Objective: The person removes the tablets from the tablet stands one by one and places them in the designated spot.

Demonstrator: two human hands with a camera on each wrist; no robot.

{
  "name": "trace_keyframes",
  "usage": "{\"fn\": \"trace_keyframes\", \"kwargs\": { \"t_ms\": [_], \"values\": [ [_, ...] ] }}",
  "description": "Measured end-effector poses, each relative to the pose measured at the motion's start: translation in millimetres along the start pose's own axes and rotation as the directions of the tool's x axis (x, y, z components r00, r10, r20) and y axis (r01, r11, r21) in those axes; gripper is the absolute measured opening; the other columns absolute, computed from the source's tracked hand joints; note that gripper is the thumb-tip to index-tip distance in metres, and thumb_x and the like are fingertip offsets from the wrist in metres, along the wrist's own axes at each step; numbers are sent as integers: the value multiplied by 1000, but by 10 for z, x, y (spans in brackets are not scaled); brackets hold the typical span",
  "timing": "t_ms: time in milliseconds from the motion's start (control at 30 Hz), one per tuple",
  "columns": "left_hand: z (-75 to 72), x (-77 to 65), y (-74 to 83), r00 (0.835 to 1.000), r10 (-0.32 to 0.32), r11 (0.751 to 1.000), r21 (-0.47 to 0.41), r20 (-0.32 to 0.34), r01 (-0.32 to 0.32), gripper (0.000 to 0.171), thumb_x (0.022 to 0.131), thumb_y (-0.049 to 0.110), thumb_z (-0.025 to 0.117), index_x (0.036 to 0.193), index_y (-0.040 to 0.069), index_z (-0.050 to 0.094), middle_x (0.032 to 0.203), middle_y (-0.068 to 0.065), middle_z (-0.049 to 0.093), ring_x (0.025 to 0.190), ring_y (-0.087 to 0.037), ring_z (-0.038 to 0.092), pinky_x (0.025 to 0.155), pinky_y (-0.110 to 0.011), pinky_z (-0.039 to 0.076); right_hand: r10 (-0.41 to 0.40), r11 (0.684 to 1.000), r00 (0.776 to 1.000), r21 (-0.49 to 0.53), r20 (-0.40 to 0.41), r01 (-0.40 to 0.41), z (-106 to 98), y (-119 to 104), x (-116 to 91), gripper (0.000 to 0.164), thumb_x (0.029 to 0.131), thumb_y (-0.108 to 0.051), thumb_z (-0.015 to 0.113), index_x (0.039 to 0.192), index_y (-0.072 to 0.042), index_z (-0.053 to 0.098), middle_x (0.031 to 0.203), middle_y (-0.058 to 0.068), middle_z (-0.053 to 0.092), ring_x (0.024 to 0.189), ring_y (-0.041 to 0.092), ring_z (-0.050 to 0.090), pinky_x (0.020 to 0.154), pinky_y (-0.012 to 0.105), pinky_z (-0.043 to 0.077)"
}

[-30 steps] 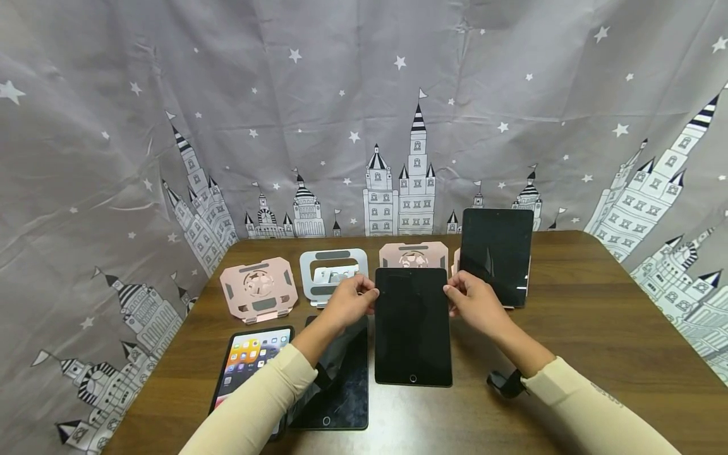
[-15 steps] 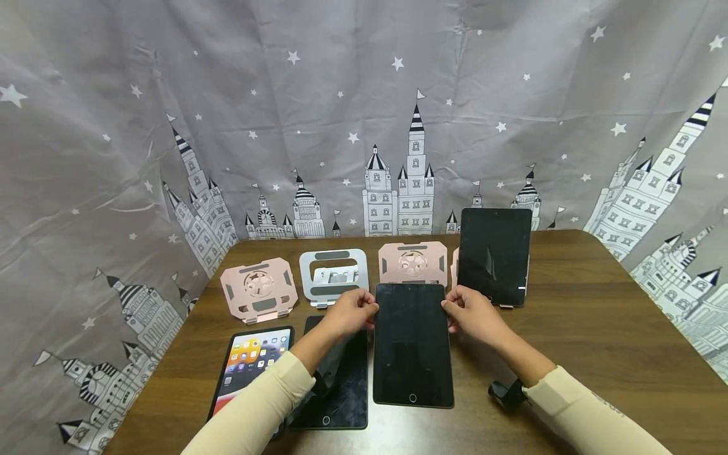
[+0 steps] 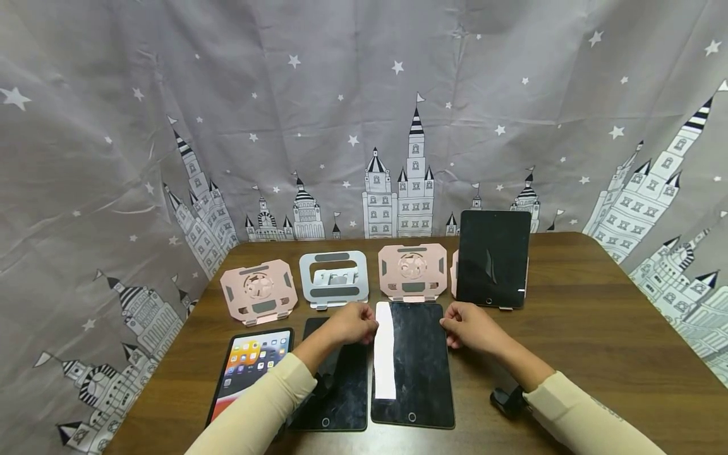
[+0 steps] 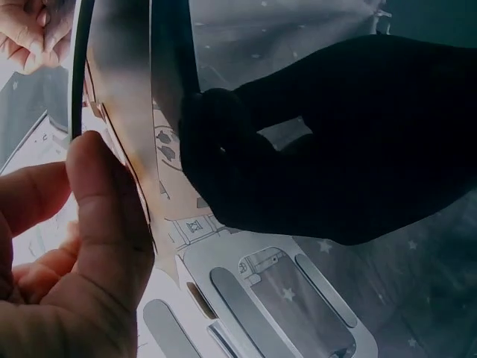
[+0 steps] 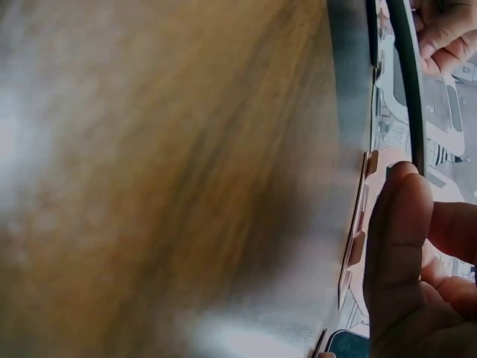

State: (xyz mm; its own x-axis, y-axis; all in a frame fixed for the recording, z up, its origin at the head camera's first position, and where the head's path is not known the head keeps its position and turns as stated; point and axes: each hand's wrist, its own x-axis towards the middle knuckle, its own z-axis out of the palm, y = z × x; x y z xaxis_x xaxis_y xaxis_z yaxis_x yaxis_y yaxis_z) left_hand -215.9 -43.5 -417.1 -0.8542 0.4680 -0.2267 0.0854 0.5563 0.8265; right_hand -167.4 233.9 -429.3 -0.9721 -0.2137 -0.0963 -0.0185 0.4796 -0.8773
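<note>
A black tablet (image 3: 421,366) with a round home button at its near end is held between both hands in the head view. My left hand (image 3: 352,323) pinches its left edge near the far corner. On the opposite edge, my right hand (image 3: 469,325) pinches it the same way. Both wrist views show the tablet's thin edge (image 4: 80,67) gripped between thumb and fingers. A bright white glare covers the left part of its screen. Just beyond its far end stands a pink folding tablet stand (image 3: 413,268). Left of it lies another black tablet (image 3: 352,395), partly under my left forearm.
A tablet with a lit home screen (image 3: 250,360) lies at the left on the wooden table (image 3: 591,328). Behind it stand a pink stand (image 3: 258,289) and a silver-blue stand (image 3: 333,291). At the back right, a black tablet (image 3: 493,256) leans upright on a pink stand.
Both hands have brought the tablet down and toward me, uncovering the pink stand behind it. The white glare has appeared on its screen. The other tablets and stands stay put.
</note>
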Motion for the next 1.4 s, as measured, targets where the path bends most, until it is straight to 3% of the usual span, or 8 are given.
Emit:
{"fn": "trace_keyframes", "kwargs": {
  "t_ms": [300, 700, 1133, 1400],
  "values": [
    [9, 1, -31, 999, -27, 999, 26, 39, 26, 14, 91, -2, 61, 79, 4, 55, 69, -5, 57, 58, -13, 58, 53, -25, 51, 20, 1000, 998, -12, 56, -20, 3, 10, 32, 15, 97, -1, 58, 82, 0, 54, 63, 7, 61, 55, 14, 62, 51, 25, 53],
    [5, 32, -45, 996, -47, 998, 46, 73, 44, 19, 92, -2, 62, 76, 5, 55, 69, -6, 59, 60, -15, 59, 53, -26, 52, 130, 991, 985, 24, 109, -134, 0, 25, 81, 11, 95, 1, 59, 85, 1, 55, 65, 8, 62, 57, 13, 62, 53, 25, 53],
    [-10, 72, -51, 993, -72, 996, 52, 98, 68, 24, 93, 3, 65, 71, 7, 57, 67, -5, 61, 58, -13, 61, 53, -26, 54, 179, 982, 979, 45, 98, -184, 4, 44, 101, 9, 95, 1, 59, 87, 1, 56, 67, 8, 62, 57, 12, 62, 53, 23, 53],
    [-7, 68, -60, 994, -76, 997, 41, 79, 73, 21, 93, 4, 66, 73, 4, 60, 66, -5, 61, 57, -12, 61, 54, -27, 55, 193, 979, 977, 54, 95, -199, 6, 58, 102, 8, 95, 1, 60, 87, 1, 56, 66, 8, 62, 57, 12, 62, 53, 23, 54]
  ]
}}
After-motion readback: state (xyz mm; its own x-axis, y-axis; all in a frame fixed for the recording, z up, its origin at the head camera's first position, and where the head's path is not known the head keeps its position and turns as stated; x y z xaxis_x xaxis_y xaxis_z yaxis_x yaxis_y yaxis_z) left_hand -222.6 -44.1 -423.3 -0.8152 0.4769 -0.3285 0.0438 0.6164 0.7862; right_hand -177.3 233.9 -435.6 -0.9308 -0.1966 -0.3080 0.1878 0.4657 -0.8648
